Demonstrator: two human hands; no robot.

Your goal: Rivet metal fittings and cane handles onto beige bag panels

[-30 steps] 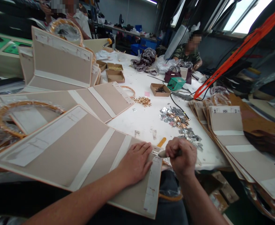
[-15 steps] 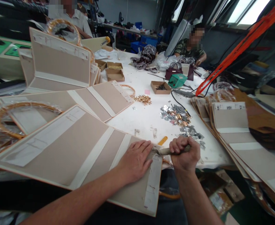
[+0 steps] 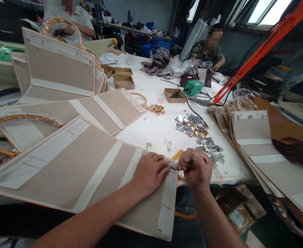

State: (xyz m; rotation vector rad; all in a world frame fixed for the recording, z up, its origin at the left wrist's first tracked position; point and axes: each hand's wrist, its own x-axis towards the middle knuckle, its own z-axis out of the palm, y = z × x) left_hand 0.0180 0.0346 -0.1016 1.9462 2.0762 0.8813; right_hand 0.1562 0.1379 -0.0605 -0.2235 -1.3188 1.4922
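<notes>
A large beige folded panel (image 3: 71, 162) with cream strips lies across the near table edge. My left hand (image 3: 148, 172) rests flat on its right end, fingers stretched out beside a white strip (image 3: 166, 203). My right hand (image 3: 194, 168) is closed in a fist round a small tool (image 3: 175, 166) with a pale handle. The tool's tip meets the panel's top right corner, just past my left fingertips. A yellow-handled tool (image 3: 177, 154) pokes out from behind my hands.
More beige panels (image 3: 110, 108) fan out at left, and another stack (image 3: 254, 137) at right. Piles of small metal parts (image 3: 192, 125) lie on the white table (image 3: 156, 131). Cardboard boxes (image 3: 175, 95), a green box (image 3: 193, 87) and cables sit farther back. Two people sit at the far side.
My right hand has shifted left, closer to my left hand, keeping the tool at the panel's corner. The view has drifted slightly; my left hand stays flat.
</notes>
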